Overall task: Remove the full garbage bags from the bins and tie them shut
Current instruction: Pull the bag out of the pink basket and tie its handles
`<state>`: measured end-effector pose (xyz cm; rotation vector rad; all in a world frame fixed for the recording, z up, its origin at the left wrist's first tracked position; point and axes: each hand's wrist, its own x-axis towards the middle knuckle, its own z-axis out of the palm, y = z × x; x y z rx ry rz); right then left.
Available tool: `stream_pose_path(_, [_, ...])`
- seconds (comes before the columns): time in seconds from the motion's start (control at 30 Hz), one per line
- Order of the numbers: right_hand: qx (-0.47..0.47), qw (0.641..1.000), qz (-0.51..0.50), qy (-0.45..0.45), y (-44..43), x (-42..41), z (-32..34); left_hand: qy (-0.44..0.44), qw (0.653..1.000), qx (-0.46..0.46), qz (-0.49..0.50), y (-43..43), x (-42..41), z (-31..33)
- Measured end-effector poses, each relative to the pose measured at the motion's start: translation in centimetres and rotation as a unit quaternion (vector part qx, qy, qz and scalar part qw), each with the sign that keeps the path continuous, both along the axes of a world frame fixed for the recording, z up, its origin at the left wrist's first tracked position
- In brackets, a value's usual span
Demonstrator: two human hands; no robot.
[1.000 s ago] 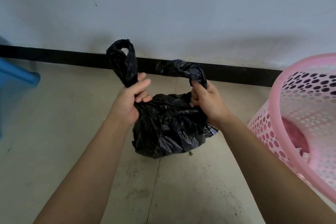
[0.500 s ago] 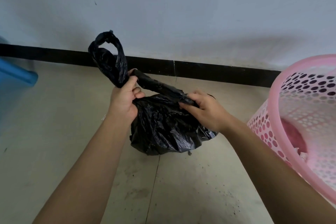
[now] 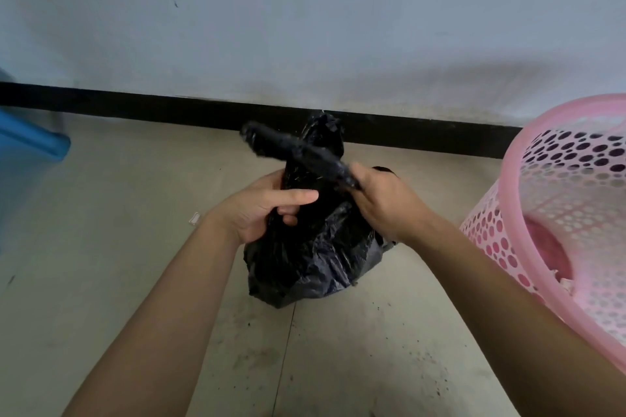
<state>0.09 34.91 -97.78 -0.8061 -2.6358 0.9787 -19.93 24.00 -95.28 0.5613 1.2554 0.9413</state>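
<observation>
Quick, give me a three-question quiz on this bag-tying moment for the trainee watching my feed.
1. True or false: the black bag rests on the floor, out of the pink bin.
2. Which hand holds the bag strip that crosses over the other one? A) left B) right
3. Fill in: the left hand grips the bag at its ____.

Key: 1 true. 2 B, the right hand holds it. 3 neck.

Motion-blurred bag handle (image 3: 294,151), cropped pink bin (image 3: 528,213)
</observation>
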Motion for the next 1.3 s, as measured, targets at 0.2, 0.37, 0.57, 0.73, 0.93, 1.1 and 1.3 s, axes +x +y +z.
stream_pose_path(0.2, [0.120, 0.979, 0.107, -0.128, -0.8, -0.9, -1.6, 0.069, 0.996, -0.049, 0.019, 0.3, 0.8, 0.7])
stream_pose_path(0.37, [-0.034, 0.992, 0.075, -0.093, -0.6, -0.6, -1.6, 0.037, 0.996, -0.059, 0.057, 0.2, 1.3, 0.3])
stream_pose_path(0.57, [-0.463, 0.882, -0.065, 0.062, -0.7, 0.3, 2.1, -0.024, 0.998, -0.036, 0.054, -0.1, 1.5, 0.5])
stream_pose_path(0.73, [-0.331, 0.859, -0.297, 0.255, 0.9, -2.1, 4.2, 0.003, 1.000, -0.020, 0.017, -0.3, 1.5, 0.9])
stream_pose_path(0.93, [-0.385, 0.817, -0.346, 0.252, 2.0, -2.1, 6.9, -0.038, 0.998, 0.017, 0.051, -0.5, 1.5, 1.0])
stream_pose_path(1.1, [-0.465, 0.822, -0.211, 0.254, 0.2, -2.0, 7.5, -0.115, 0.986, 0.026, 0.114, -0.2, 1.0, 0.3])
stream_pose_path(1.3, [-0.539, 0.795, -0.157, 0.228, -1.9, 0.1, 5.0, -0.164, 0.955, 0.076, 0.234, 0.2, -1.0, 0.7])
